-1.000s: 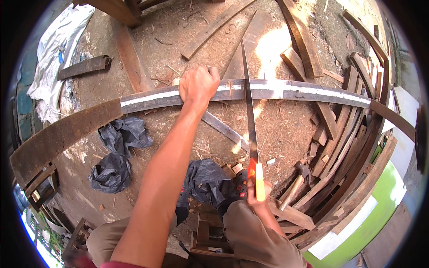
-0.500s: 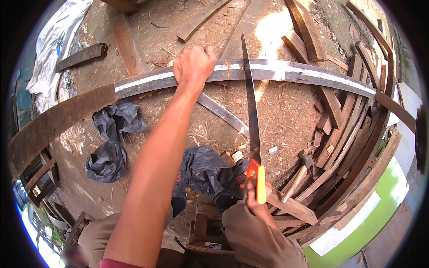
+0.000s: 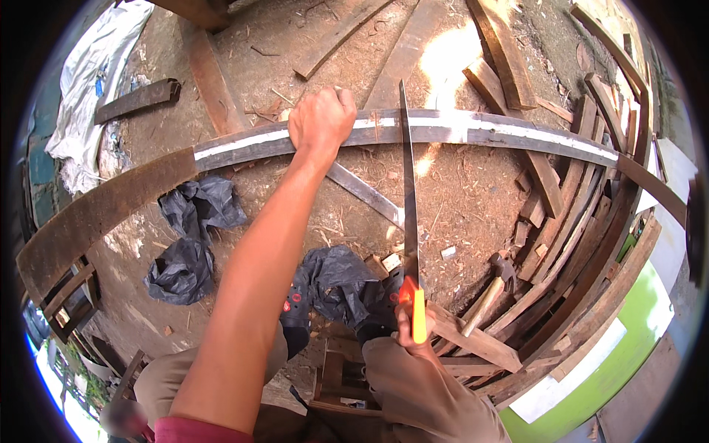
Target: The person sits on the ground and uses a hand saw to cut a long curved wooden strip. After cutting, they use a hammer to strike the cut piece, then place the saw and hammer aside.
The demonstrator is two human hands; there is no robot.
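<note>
Two hands (image 3: 323,122) (image 3: 406,337) hold — one board (image 3: 532,135), one saw (image 3: 410,207).

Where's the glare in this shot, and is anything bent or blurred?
In the head view, sunlight bleaches part of the ground beyond the striped beam; head view again: that beam curves, likely lens distortion; a patch at the head view's lower left is blurred, while the saw looks fairly sharp.

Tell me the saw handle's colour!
The saw handle is orange and yellow, clearest in the head view.
</note>
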